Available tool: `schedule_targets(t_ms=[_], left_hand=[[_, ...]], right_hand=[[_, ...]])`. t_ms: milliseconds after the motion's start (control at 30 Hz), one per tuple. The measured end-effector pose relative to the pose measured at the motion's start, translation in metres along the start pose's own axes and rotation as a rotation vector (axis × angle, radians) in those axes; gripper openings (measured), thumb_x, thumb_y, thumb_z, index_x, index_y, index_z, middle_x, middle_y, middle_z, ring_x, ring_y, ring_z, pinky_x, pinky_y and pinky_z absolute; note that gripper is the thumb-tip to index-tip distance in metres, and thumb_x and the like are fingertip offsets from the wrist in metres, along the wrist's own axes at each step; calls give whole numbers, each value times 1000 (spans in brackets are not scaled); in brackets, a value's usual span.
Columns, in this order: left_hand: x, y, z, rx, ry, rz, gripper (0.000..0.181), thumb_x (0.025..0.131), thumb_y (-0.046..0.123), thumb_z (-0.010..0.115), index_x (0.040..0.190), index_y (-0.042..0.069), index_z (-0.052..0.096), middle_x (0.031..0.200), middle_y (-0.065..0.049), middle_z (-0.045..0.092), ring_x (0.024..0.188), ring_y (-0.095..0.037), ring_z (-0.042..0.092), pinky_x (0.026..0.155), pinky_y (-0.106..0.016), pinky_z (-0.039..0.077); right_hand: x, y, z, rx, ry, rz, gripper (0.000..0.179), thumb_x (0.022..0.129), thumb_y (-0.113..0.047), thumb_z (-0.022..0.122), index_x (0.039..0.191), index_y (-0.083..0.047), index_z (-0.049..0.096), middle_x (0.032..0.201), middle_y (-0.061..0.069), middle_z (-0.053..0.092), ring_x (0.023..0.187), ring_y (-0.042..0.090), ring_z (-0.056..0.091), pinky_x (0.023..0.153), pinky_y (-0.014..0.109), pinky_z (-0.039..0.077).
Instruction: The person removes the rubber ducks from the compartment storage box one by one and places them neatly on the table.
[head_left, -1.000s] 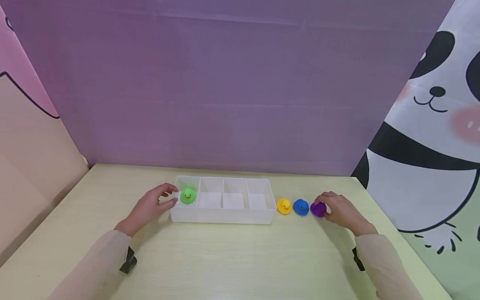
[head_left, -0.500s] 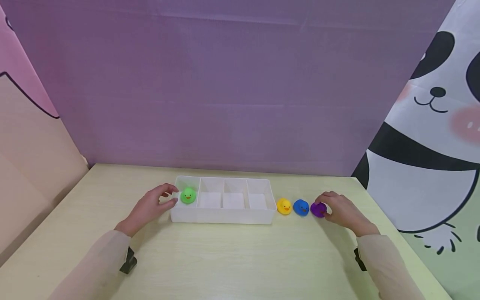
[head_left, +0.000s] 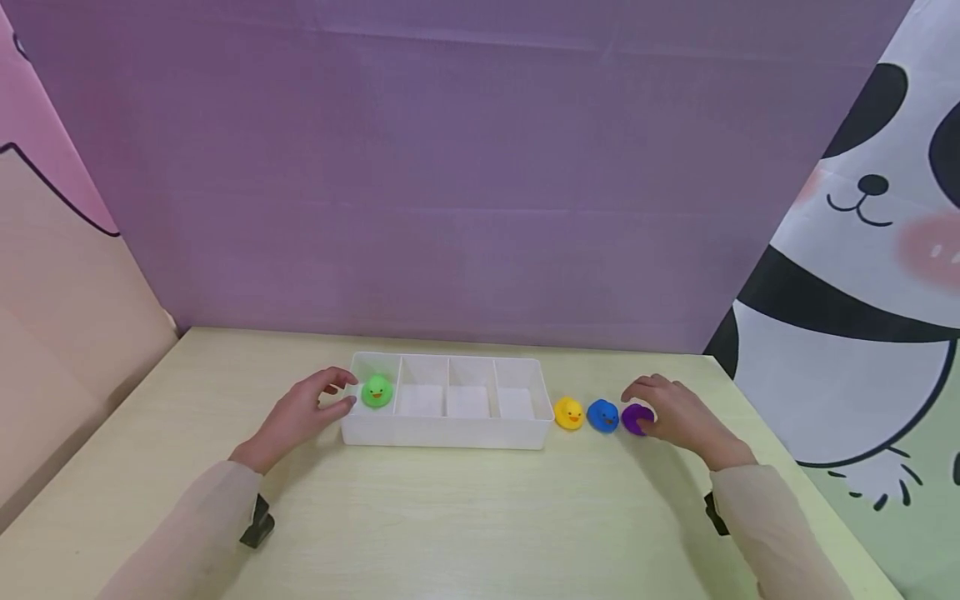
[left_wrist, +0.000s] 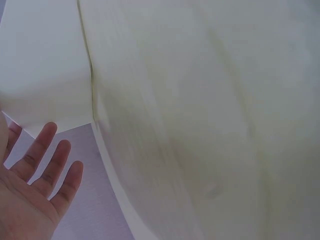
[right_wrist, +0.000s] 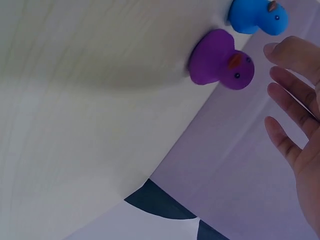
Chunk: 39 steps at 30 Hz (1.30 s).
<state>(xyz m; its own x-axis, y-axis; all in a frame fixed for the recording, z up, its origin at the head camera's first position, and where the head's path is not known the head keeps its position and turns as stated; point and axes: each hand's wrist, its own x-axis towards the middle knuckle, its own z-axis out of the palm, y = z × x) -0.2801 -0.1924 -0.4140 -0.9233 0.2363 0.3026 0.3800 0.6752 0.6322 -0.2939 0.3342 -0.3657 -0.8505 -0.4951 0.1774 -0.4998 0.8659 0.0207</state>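
A white tray with a row of compartments stands on the table. A green rubber duck sits in its leftmost compartment. My left hand is at the tray's left end, thumb and fingers spread; in the left wrist view its fingers look fairly straight beside the tray. Right of the tray a yellow duck, a blue duck and a purple duck stand in a row. Beside the purple duck is my right hand, its fingers extended and apart from the duck in the right wrist view.
The pale wooden table reaches back to a purple backdrop. A panda-printed panel borders it on the right, and a pink and beige panel on the left.
The right hand's fingers have lifted and spread, letting go of the purple duck, which stays beside the blue one. The left hand and tray have not visibly moved.
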Motion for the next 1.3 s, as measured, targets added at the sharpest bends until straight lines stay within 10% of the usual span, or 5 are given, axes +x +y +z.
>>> schedule_targets(t_ms=[1300], left_hand=[[0,3,2,6,3,-8,27,88,23,59,113,14,56,109,-9,60,103,-29,56,85,-48,46]], right_hand=[[58,-78,-13,-3,152,-267,26,74,-11,73,98,-9,63,98,3,63,92,21,56,81,40,46]])
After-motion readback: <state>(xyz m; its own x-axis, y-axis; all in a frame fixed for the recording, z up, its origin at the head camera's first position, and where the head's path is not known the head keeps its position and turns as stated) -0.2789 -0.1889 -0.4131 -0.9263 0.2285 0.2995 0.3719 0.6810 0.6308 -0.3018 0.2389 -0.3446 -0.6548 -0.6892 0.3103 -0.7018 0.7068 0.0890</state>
